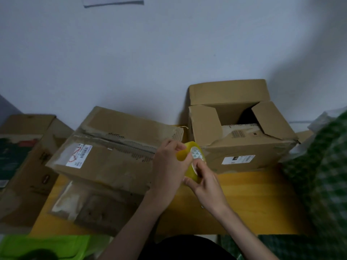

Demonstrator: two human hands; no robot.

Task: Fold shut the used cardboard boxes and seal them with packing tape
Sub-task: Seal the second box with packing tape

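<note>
- left hand grips the yellow tape roll, fingers curled over its top
- right hand pinches the roll's lower edge
- roll held above the wooden table, between the closed box (untaped seam) and the open box

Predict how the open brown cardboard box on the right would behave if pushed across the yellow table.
The open brown cardboard box would probably slide rather than tip, since it sits squat on the yellow table. Its crumpled front rim suggests soft walls that may buckle. It is likely light.
</note>
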